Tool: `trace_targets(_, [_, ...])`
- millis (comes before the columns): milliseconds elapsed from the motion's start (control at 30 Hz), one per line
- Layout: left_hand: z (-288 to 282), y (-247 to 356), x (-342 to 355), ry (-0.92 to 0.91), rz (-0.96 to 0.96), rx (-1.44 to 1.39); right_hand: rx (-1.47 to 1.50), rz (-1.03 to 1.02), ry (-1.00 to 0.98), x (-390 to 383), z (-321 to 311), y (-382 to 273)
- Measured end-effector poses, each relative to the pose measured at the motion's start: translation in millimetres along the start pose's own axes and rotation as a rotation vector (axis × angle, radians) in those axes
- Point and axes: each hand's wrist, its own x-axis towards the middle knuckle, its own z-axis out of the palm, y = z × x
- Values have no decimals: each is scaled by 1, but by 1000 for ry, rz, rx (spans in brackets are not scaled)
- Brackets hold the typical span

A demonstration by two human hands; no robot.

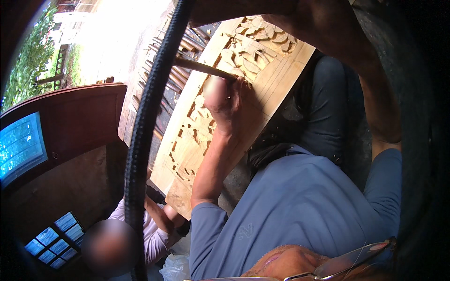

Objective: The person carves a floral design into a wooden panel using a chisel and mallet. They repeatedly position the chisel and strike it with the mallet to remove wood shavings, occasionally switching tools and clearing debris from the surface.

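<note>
Pale yellow-tan carved wooden panel (262,70), cut with leaf and flower relief, darker in the pierced gaps. Brown wooden handle on the chisel (201,67). Blue-grey shirt (300,206); dark trousers (328,103). Black ribbed cable (140,140). Reddish-brown cabinet (79,117) with bright blue glass panes. Pale lilac sleeve (150,234) on a second person below. Green foliage (30,56) beyond.

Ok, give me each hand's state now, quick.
Left hand: closed on the chisel, on the carved wooden panel.
Right hand: out of view; only the forearm shows.
</note>
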Motion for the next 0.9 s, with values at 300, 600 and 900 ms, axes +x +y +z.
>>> trace_targets(300, [-10, 34, 3, -32, 121, 405, 131, 103, 108, 15, -8, 6])
trace_targets(600, [-10, 2, 3, -15, 70, 175, 187, 96, 67, 16, -10, 5])
trace_targets(900, [-8, 20, 4, -48, 331, 441, 479, 201, 171, 22, -3, -4])
